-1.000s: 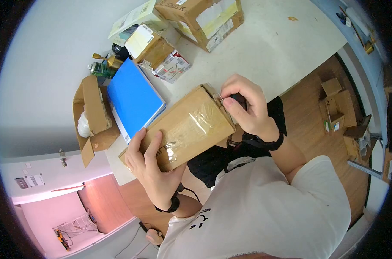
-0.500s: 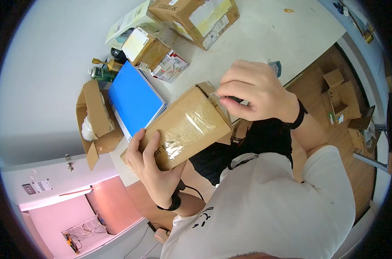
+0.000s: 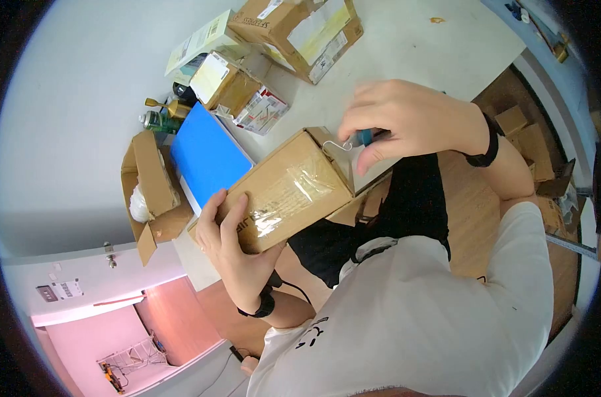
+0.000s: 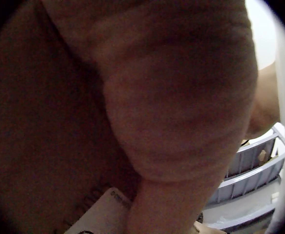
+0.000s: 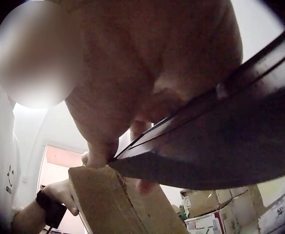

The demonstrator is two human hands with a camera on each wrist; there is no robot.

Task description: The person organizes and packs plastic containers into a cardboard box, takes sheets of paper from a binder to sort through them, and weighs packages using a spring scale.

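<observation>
A long cardboard box (image 3: 290,188) with shiny clear tape is tilted at the table's near edge. My left hand (image 3: 237,264) grips its lower left end, fingers spread over the top face and thumb at the near side. Just off the box's right end, my right hand (image 3: 413,122) holds a dark object with a teal part (image 3: 364,137), mostly hidden by the fingers. A thin pale curved strand (image 3: 338,145) spans from that end toward the fingers. The right wrist view shows the large dark object (image 5: 220,141) against the palm, near the box corner (image 5: 103,195).
Behind the box lie a blue folder (image 3: 211,155) and an open carton (image 3: 148,178). A small box (image 3: 227,83) and a larger taped box (image 3: 300,33) stand farther back on the white table (image 3: 406,53). More cartons (image 3: 528,142) sit on the floor at right.
My right hand has moved right and away from the box's end, and more of the pale strand shows. My left hand keeps its grip on the box, which has barely moved.
</observation>
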